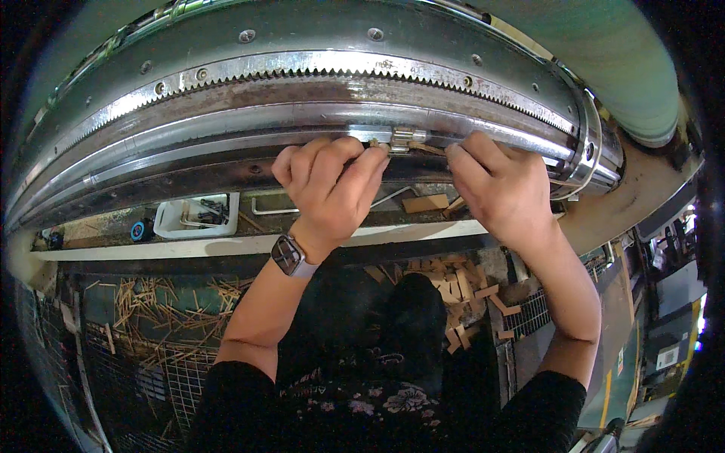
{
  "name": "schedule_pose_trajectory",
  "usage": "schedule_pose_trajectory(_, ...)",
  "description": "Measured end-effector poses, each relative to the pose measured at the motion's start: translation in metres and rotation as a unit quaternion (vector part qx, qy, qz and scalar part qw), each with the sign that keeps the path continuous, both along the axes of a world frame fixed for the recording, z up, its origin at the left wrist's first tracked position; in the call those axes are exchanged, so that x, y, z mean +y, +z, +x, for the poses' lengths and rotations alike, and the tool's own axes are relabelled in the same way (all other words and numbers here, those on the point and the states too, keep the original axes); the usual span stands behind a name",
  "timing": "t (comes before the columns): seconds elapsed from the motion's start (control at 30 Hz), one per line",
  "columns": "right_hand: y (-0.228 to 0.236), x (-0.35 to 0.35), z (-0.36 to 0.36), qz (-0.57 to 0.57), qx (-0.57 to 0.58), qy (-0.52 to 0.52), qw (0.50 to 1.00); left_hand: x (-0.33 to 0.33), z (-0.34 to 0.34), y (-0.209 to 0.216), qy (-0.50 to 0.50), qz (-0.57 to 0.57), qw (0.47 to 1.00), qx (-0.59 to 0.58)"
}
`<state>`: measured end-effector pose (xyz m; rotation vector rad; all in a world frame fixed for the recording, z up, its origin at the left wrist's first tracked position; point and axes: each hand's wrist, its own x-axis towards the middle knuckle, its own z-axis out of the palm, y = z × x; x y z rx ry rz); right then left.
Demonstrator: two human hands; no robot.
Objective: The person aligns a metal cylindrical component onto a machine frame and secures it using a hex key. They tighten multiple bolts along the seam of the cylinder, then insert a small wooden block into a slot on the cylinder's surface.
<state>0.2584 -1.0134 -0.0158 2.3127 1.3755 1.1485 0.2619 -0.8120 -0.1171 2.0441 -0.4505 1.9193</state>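
My left hand (332,177), with a watch (288,254) on its wrist, is closed in a pinch at the edge of a long metal rail (226,130). A small yellowish bit shows at its fingertips; its kind is too small to tell. Just right of those fingertips, a small shiny metal block (405,139) sits on the rail. From the block a thin brown strip (429,148) runs to the fingers of my right hand (502,181), which are closed on its end. The undersides of both hands' fingers are hidden.
Beyond the rail runs a toothed rack (302,66) on a green machine body (310,32). Below, a ledge carries a white bin (196,235) of small tools, a hex key (273,210) and a cardboard piece (425,203). Wood sticks (162,306) and cardboard scraps (457,287) lie lower down.
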Motion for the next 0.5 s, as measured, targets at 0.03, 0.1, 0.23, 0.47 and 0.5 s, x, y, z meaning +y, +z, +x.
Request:
schedule_pose_trajectory(0.03,0.0,0.001,0.001,0.002,-0.011,0.01,1.0,0.0,0.001,0.0,-0.002,-0.001,1.0,-0.003)
schedule_pose_trajectory(0.1,0.004,0.003,-0.002,-0.006,0.003,-0.006,1.0,0.0,0.002,0.0,-0.008,-0.004,1.0,-0.009)
schedule_pose_trajectory(0.23,0.002,0.022,0.0,-0.024,0.013,0.016,1.0,-0.001,0.002,0.002,-0.01,0.0,1.0,-0.014)
schedule_pose_trajectory(0.47,0.007,0.002,-0.01,0.014,0.01,0.005,1.0,0.001,0.0,0.001,-0.005,0.004,1.0,-0.006)
schedule_pose_trajectory(0.5,0.007,-0.002,-0.011,0.014,0.013,-0.004,1.0,0.0,0.001,0.0,-0.004,-0.002,1.0,-0.005)
